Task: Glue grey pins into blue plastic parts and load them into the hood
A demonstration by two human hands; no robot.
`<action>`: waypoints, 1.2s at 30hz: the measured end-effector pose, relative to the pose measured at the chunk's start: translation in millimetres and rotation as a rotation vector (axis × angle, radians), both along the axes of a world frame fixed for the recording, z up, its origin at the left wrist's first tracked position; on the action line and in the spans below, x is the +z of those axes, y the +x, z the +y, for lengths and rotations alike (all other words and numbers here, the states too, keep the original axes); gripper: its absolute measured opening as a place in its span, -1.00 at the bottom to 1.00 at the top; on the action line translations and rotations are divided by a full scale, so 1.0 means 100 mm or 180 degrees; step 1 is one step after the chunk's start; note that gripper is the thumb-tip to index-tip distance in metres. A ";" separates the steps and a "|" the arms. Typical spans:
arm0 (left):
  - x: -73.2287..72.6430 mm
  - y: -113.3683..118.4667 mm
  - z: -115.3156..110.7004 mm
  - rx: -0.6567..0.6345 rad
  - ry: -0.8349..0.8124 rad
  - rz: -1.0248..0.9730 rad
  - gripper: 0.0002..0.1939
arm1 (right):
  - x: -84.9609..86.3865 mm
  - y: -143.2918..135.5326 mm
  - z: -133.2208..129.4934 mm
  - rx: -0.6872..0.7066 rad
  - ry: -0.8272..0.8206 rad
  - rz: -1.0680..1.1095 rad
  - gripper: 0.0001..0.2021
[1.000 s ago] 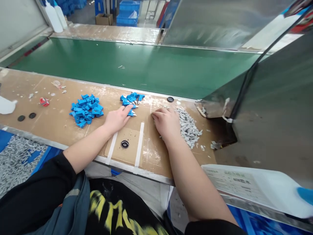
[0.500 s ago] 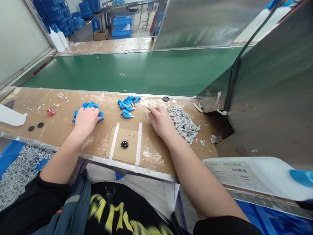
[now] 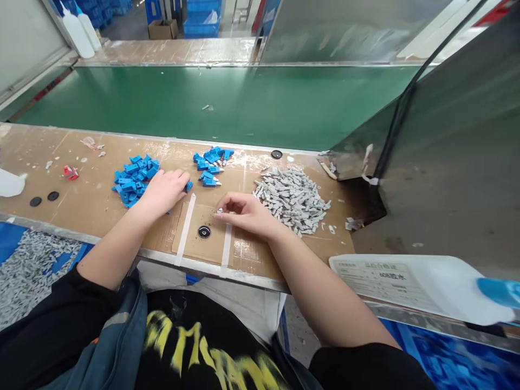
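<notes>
Between the pile of blue pieces (image 3: 132, 181) and the taped cardboard (image 3: 199, 250), my left hand (image 3: 166, 190) is closed on a blue piece (image 3: 188, 186) that shows at its fingertips. My right hand (image 3: 244, 214) pinches a small grey piece (image 3: 220, 210) above the cardboard's right part. A round black disc (image 3: 204, 232) lies on the cardboard, just below and left of my right fingertips. To the right of that hand spreads a heap of grey pieces (image 3: 292, 197). Several blue pieces with pale tips (image 3: 209, 168) lie beyond the cardboard.
A green belt (image 3: 227, 108) runs behind the worktop. A metal panel (image 3: 447, 162) and a large white bottle (image 3: 422, 284) stand at the right. Black discs (image 3: 52, 195), a red object (image 3: 70, 173) and a white bottle (image 3: 11, 183) lie left.
My left hand has moved right from the blue pile and now has a blue piece. My right hand has come from the grey heap towards the cardboard with a grey piece. The view has shifted.
</notes>
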State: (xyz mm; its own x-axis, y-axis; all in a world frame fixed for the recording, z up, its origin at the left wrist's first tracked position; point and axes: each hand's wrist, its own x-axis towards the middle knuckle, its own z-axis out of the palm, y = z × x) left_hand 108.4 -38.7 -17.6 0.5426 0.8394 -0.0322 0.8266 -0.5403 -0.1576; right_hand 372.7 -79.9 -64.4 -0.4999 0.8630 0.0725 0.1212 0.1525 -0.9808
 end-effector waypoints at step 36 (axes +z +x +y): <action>-0.60 0.76 -0.04 0.0696 -0.2848 -0.5150 -0.46 | -0.10 -0.05 0.14 -0.1723 -0.0548 0.1315 -0.56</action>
State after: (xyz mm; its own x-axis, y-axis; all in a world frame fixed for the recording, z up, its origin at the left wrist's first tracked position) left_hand 184.8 -42.7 -77.8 0.3915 0.9170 -0.0757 -0.0783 0.1152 0.9903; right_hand 367.6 -65.4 -74.5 0.0424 0.9991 0.0039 -0.2516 0.0145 -0.9677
